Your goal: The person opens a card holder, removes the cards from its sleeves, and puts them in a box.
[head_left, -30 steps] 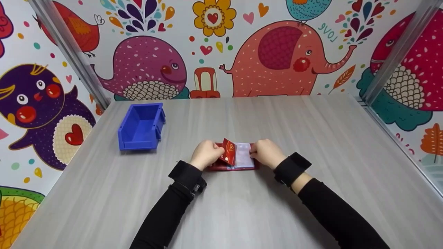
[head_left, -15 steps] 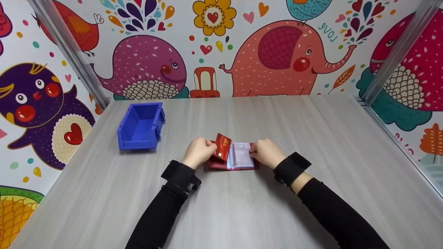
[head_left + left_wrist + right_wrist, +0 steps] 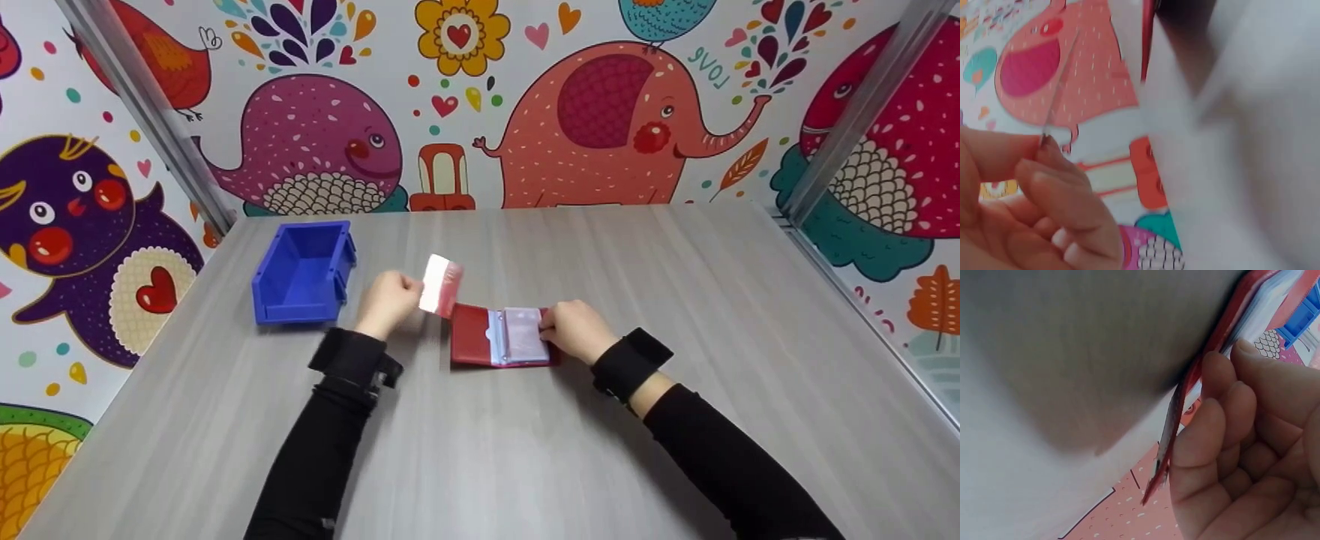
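My left hand [image 3: 388, 301] pinches a red card [image 3: 441, 286] by its left edge, up and to the left of an open red card wallet [image 3: 471, 337]. Glare whitens much of the card's face. In the left wrist view the card [image 3: 1061, 84] shows edge-on between thumb and forefinger. The wallet lies spread on the table, a bare red flap at left and clear plastic sleeves [image 3: 526, 335] at right. My right hand [image 3: 577, 330] grips the wallet's right side. In the right wrist view the thumb presses on the sleeves, with fingers against the red cover [image 3: 1221, 332].
A blue plastic bin [image 3: 300, 313] stands at the back left of the grey table [image 3: 510, 450], a short way left of my left hand. Walls with cartoon animals [image 3: 600, 135] rise along the back and both sides, with metal posts at the corners.
My left hand has drawn the VIP card out from the wallet's left flap and moved it up and to the left. My right hand has stayed at the wallet's right side.
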The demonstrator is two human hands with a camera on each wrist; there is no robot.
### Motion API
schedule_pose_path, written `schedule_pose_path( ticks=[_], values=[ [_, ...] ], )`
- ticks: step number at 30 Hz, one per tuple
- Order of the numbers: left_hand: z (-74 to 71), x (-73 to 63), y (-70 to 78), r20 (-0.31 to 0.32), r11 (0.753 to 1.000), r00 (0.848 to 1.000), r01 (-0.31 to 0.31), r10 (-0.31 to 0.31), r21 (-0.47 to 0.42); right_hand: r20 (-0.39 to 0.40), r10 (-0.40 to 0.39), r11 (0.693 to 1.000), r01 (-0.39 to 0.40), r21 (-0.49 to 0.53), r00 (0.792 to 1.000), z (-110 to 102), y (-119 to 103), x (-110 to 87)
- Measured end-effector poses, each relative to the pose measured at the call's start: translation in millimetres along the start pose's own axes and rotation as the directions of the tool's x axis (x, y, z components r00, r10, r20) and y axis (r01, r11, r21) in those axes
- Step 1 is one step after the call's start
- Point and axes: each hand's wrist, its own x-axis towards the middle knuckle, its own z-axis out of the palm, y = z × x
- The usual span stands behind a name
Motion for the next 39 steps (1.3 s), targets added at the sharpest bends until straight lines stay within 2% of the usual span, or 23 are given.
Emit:
schedule_pose_path(
  ticks=[9,15,20,26,34,39],
  values=[
    [-43.2,12.4,-23.8,-0.096,0.997,0.994,0.052,-0.047,0.052,0.002,0.014,1.000,-0.014,0.011,1.000,0.5,0.3,-0.3],
    [-63.3,14.4,-37.5,-0.151,0.994,0.984,0.104,-0.097,0.040,0.001,0.005,1.000,-0.005,0.011,1.000,0.3,-0.6,0.2],
    [-75.3,17.2,-45.0,-0.178,0.986,0.971,0.167,-0.162,0.016,-0.017,0.004,1.000,-0.004,-0.007,1.000,0.6,-0.9,-0.5],
    [-86.0,22.1,-52.2,-0.177,0.971,0.956,0.239,-0.233,0.015,-0.017,0.018,1.000,-0.018,-0.014,1.000,2.2,0.0,-0.2],
    [-94.8,27.8,-64.0,-0.226,0.962,0.939,0.273,-0.260,0.027,0.000,0.032,0.999,-0.032,0.000,0.999,0.7,-2.4,-0.4],
    [-101.2,28.8,-69.2,-0.204,0.948,0.928,0.317,-0.312,-0.007,0.005,0.036,0.999,-0.036,-0.007,0.999,0.0,-2.5,-0.2]
  ],
)
